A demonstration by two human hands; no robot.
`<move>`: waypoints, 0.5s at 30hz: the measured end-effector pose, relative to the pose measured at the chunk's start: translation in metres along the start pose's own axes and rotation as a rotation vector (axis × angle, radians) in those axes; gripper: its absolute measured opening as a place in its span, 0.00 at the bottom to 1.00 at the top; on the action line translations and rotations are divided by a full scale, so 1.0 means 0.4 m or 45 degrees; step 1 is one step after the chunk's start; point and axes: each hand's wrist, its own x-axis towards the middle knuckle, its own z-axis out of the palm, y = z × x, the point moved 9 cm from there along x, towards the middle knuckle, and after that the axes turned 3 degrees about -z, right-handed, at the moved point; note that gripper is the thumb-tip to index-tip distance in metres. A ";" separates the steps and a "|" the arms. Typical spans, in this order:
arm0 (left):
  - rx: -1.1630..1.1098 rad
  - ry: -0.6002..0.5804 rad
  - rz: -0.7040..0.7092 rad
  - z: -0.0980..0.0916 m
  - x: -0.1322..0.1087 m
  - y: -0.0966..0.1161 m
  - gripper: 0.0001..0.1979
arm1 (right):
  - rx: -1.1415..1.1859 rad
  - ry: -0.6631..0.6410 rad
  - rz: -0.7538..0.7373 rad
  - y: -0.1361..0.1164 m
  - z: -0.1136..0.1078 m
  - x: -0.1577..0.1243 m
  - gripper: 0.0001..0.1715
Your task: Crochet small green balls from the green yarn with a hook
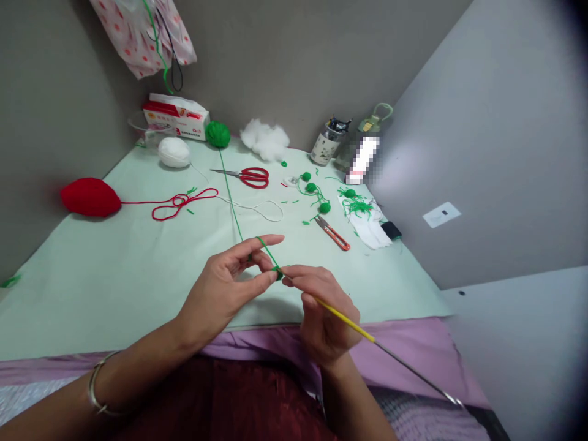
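Note:
Between the thumb and fingertips of my left hand (229,278) is pinched a small piece of green crochet work (278,273). A strand of green yarn (233,205) runs from the green ball (217,134) at the back and passes over my raised left index finger. My right hand (326,309) grips a crochet hook (349,321) with a yellow handle, its long metal shaft slanting down to the right. The hook's working tip meets the green piece, mostly hidden by my fingers.
Red scissors (254,177), orange thread snips (332,233), a red yarn ball (90,197) and a white yarn ball (174,152) lie on the pale tablecloth (138,275). Small green crocheted balls (324,207), white stuffing (265,141), a tissue box (177,116) and a pen holder (327,144) sit farther back.

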 end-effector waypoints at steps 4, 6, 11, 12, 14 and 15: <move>0.153 0.104 0.090 -0.010 -0.011 0.013 0.20 | -0.013 -0.022 0.016 0.006 -0.001 0.001 0.14; 0.214 0.157 0.137 -0.015 -0.019 0.023 0.20 | -0.022 -0.050 0.034 0.013 0.001 0.000 0.15; 0.109 0.096 0.076 -0.006 -0.015 0.012 0.22 | -0.182 -0.096 -0.056 0.008 0.017 -0.020 0.17; 0.016 0.055 0.024 -0.001 -0.011 0.001 0.23 | -0.291 -0.100 -0.084 0.004 0.021 -0.027 0.19; -0.249 -0.052 -0.141 0.018 -0.004 -0.030 0.23 | -0.502 -0.100 -0.146 -0.005 0.029 -0.036 0.24; -0.394 -0.109 -0.243 0.030 -0.003 -0.046 0.24 | -0.544 -0.100 -0.169 -0.010 0.031 -0.038 0.26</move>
